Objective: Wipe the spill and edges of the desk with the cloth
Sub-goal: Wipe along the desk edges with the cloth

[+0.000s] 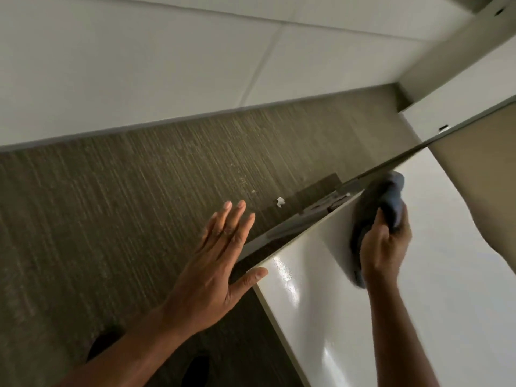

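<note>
At the tabletop edge, the right hand clamps its fingers on a dark cloth (bunched); left of them, the left hand spreads straight fingers.

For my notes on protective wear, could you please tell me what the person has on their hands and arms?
Nothing is worn. The bare left hand and bare right hand have no gloves, and no ring, watch or bracelet shows. The left forearm and right forearm are uncovered to the frame edge, with no sleeve in view. The left hand's fingernails look short and unpainted.
</note>
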Demonstrator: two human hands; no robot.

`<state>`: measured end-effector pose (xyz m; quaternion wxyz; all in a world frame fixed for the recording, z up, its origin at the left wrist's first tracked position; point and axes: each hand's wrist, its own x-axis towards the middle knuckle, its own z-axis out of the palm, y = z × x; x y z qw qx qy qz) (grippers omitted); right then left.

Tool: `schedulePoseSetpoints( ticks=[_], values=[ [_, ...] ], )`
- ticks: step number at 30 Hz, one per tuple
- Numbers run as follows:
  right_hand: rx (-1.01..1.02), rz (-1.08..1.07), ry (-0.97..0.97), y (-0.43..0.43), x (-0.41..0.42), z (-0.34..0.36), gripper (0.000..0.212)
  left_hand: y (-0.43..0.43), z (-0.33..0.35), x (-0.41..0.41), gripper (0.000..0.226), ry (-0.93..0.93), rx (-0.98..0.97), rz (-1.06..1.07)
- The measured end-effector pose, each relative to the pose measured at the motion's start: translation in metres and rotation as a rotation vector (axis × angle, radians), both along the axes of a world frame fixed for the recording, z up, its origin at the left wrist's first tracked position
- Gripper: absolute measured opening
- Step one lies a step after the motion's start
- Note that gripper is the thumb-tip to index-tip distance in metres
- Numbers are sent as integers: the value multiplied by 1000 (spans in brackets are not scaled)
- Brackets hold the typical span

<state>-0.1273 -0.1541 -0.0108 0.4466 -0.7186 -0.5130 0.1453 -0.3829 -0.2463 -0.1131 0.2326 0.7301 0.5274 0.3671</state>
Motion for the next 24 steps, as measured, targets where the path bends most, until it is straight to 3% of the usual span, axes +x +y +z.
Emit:
schedulePoseSetpoints(
  ticks=[5,12,16,21,24],
  values=[
    [-226,140,-19,1,-4,-22,43,6,-3,-6,87,-21,25,-43],
    [-310,159,-87,5,-10,-26,40,11,-13,-18,93,-10,23,-99],
    [-358,156,-187,8,-10,-29,57,13,-20,-21,97,-13,31,-103],
    [-389,228,-292,15,-5,-28,42,14,-26,-19,99,-29,52,-102],
    [-386,212,-289,16,-6,-28,47,15,-29,-17,98,-41,62,-96]
  ],
)
